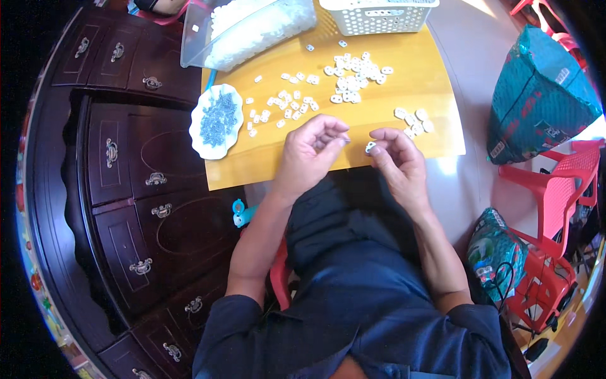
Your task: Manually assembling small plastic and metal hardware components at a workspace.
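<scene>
Over the table's near edge, my right hand [402, 165] pinches a small white plastic piece with holes [370, 148] between thumb and fingers. Facing it, my left hand [309, 155] has its thumb and fingertips pressed together. Whatever tiny thing they hold is too small to make out. A gap separates the two hands. Beyond my left hand lie several loose small white pieces [288, 105]. A heap of rounder white pieces [356, 74] sits farther back, and a smaller group [413, 121] is just past my right hand. To the left, a white scalloped plate [201, 140] holds many small dark screw-like parts [219, 119].
On the yellow table [435, 82] stand a clear bin [197, 49] of white pieces and a white perforated basket [379, 20] at the back. Dark wooden drawers [126, 158] line the left. Teal sacks [536, 95] and red plastic chairs [555, 196] stand on the right.
</scene>
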The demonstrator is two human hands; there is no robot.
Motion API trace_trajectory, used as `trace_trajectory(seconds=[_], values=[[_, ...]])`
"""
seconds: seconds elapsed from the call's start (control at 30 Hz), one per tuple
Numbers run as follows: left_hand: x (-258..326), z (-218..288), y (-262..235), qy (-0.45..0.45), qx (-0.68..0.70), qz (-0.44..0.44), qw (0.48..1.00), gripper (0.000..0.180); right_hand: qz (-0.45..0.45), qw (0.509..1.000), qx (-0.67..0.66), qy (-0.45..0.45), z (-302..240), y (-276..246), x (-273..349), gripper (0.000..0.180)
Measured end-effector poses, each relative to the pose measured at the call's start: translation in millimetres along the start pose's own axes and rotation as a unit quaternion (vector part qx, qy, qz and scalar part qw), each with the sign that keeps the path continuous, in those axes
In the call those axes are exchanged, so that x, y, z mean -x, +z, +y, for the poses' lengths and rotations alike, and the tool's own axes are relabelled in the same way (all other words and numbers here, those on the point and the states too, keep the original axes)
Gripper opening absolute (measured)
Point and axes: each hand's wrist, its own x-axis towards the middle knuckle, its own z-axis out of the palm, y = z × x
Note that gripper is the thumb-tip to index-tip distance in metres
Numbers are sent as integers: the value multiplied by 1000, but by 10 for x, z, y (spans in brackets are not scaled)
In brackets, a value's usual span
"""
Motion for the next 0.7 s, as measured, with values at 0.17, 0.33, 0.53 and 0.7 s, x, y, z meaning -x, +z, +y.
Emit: trace_trajectory(seconds=[0.17,0.33,0.53,0.7], values=[[-34,105,152,25,-49,-17,998,22,2,1000,5,-7,16,-4,-2,19],[-23,137,148,8,-58,-30,998,25,-4,1000,15,-15,-4,-6,-7,19],[-18,142,91,-8,-66,-49,997,28,-4,1000,5,-8,-2,-6,-2,16],[-7,147,87,-4,-48,-52,997,28,-9,1000,1,-3,-14,-5,2,15]])
